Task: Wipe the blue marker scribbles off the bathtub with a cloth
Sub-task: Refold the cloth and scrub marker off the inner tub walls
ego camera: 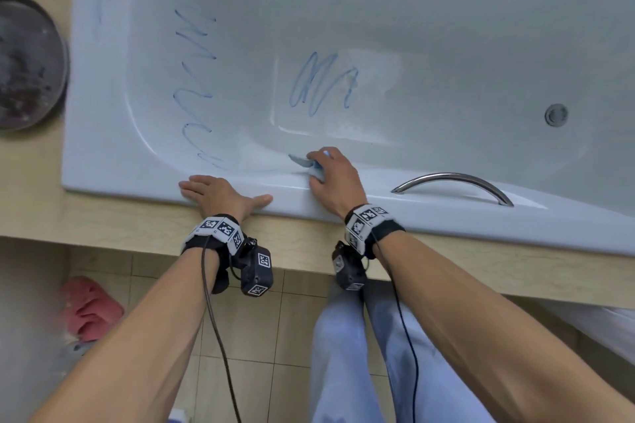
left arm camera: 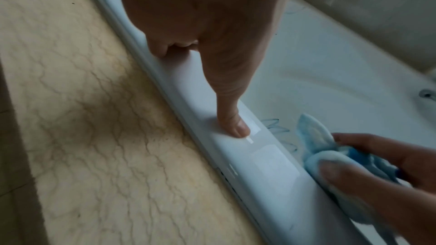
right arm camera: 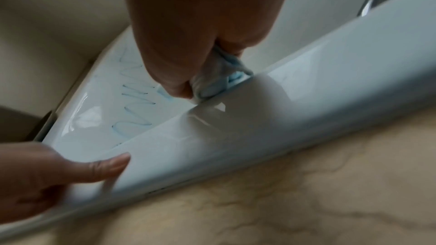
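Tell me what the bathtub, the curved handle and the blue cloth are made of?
The bathtub looks like glossy white enamel or acrylic: it shows bright reflections, though which one I cannot tell. The curved handle looks like polished metal, silvery and shiny. The blue cloth looks like soft fuzzy fabric, bunched in folds in the right hand.

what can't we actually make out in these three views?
- Marks under the cloth: hidden in the head view by the right hand that grips it.
- Left hand fingertips: the palm blocks them in the left wrist view; only the thumb shows.
- Dark round thing: cut off by the head view's left edge.
- Far end of the bathtub: cut off by the right edge.
- Scribbles: smeared by blur in the right wrist view.
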A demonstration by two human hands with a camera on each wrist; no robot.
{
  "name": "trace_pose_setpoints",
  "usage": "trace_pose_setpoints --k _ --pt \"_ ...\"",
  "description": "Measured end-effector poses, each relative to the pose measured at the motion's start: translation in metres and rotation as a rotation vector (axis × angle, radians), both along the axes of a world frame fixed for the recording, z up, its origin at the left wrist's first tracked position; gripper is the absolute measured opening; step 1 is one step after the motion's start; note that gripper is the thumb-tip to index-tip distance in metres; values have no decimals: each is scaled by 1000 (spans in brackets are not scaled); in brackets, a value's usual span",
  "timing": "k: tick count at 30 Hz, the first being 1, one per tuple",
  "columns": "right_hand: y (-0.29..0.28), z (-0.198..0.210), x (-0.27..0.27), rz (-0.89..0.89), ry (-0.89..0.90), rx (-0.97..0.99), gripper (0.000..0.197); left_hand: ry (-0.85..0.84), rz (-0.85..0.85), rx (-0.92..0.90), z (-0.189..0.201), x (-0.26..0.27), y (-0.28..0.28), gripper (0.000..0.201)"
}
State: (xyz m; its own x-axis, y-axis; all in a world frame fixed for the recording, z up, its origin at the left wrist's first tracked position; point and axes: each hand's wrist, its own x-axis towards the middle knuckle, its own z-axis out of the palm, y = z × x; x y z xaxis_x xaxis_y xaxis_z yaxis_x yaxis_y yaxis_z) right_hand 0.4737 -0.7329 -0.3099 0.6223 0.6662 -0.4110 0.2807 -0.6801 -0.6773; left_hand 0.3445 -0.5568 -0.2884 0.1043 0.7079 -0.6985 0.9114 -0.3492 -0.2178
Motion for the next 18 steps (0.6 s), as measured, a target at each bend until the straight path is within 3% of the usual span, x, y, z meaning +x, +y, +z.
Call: trace_pose_setpoints --k 2,6,8,13,18 --pt "-26 0 9 57 -18 3 43 25 42 -14 2 4 2 159" --pt "-102 -8 45 -156 -91 -87 41 53 106 -40 6 12 4 162" --pt "-114 -10 50 -180 -111 -117 38 60 116 -30 7 14 4 162" --pt "-77 -11 20 -234 -120 -81 40 19 130 5 5 9 1 162" --pt "-38 -3 4 -113 -79 -11 43 23 77 42 2 7 0 161"
